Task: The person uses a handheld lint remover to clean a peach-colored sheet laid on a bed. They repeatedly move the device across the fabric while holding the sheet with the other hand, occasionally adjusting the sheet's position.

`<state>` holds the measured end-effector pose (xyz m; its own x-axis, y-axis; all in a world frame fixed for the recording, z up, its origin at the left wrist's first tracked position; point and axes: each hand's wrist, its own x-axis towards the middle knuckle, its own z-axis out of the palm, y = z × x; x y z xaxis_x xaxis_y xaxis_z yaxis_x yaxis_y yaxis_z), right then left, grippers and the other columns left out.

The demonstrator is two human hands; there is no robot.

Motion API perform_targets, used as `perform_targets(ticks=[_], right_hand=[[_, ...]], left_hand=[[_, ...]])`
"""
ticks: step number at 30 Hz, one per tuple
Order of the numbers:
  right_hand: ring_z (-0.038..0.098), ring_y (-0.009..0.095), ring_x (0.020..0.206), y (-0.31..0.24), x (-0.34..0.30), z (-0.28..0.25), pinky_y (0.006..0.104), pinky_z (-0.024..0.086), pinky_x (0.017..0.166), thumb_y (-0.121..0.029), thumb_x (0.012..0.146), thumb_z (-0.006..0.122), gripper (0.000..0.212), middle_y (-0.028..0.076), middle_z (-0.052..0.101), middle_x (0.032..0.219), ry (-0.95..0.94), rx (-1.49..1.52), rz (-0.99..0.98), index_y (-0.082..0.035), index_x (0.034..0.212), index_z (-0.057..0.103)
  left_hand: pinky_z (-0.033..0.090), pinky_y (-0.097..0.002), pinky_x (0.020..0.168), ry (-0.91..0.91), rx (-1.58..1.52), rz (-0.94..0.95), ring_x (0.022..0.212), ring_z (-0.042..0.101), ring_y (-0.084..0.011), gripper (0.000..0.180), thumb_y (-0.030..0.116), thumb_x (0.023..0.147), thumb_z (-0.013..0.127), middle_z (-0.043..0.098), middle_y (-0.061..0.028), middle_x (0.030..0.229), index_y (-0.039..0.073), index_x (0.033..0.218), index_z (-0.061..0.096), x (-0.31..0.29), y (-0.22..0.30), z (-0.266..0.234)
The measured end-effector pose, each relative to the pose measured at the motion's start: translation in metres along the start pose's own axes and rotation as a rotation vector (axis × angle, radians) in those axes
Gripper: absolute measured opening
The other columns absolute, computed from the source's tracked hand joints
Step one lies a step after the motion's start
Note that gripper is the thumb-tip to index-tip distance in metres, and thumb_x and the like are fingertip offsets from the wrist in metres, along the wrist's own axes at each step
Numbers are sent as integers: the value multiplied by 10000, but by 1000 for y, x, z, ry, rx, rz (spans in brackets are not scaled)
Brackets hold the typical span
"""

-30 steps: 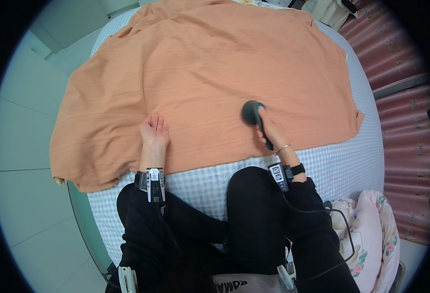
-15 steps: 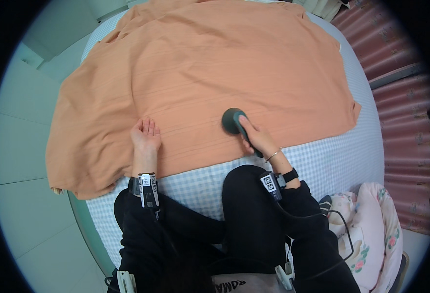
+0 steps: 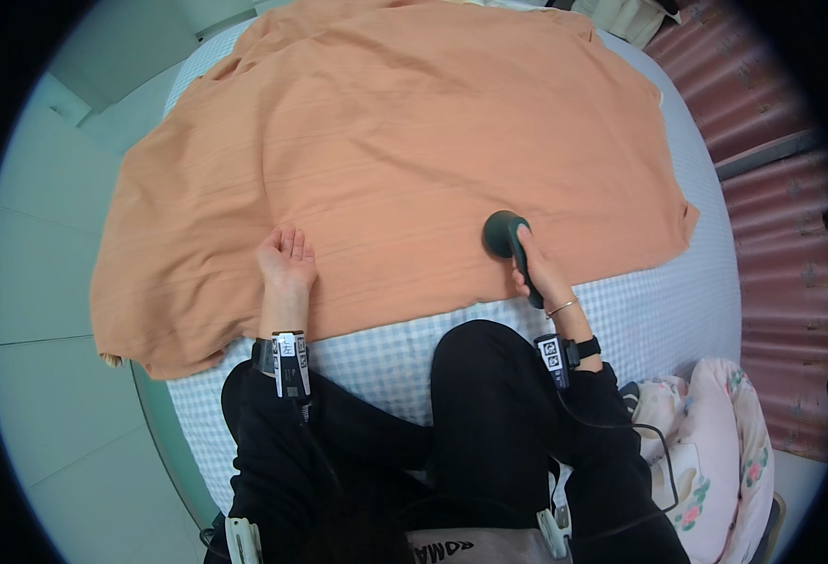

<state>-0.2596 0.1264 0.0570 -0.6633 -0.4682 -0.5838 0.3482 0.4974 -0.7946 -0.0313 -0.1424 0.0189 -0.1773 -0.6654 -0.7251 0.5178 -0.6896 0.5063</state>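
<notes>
The dark green handheld steamer (image 3: pixel 505 235) is being gripped by the right hand (image 3: pixel 538 273), fingers wrapped around its handle, and has been drawn back rightward along the near edge of the orange sheet (image 3: pixel 414 141) on the bed (image 3: pixel 658 320). The left hand (image 3: pixel 286 263), fingers narrowly spread, is being kept flat, so smoothing is judged to be continuing.

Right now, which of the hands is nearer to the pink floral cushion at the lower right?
The right hand. It grips the dark handheld steamer on the orange cloth, above the pink floral cushion. The left hand lies flat on the cloth, farther left.
</notes>
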Motion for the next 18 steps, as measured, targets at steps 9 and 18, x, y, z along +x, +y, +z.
perform_targets(ticks=[9,18], right_hand=[[428,101,357,-38,27,88,233,337,359,-511,896,488,515,27,471,474,-223,-126,-137,-55,656,488],[419,91,343,-61,41,162,224,331,334,-577,885,457,542,8,469,468,-301,-73,-118,-83,663,487]], left_hand=[[284,-353,1032,83,-57,-14,1222,415,-175,379,238,917,396,473,-19,1318,122,1274,452,2,2,-2],[267,-358,1045,75,-68,32,1245,400,-177,434,271,928,345,441,-33,1361,119,1332,397,2,-4,-2]])
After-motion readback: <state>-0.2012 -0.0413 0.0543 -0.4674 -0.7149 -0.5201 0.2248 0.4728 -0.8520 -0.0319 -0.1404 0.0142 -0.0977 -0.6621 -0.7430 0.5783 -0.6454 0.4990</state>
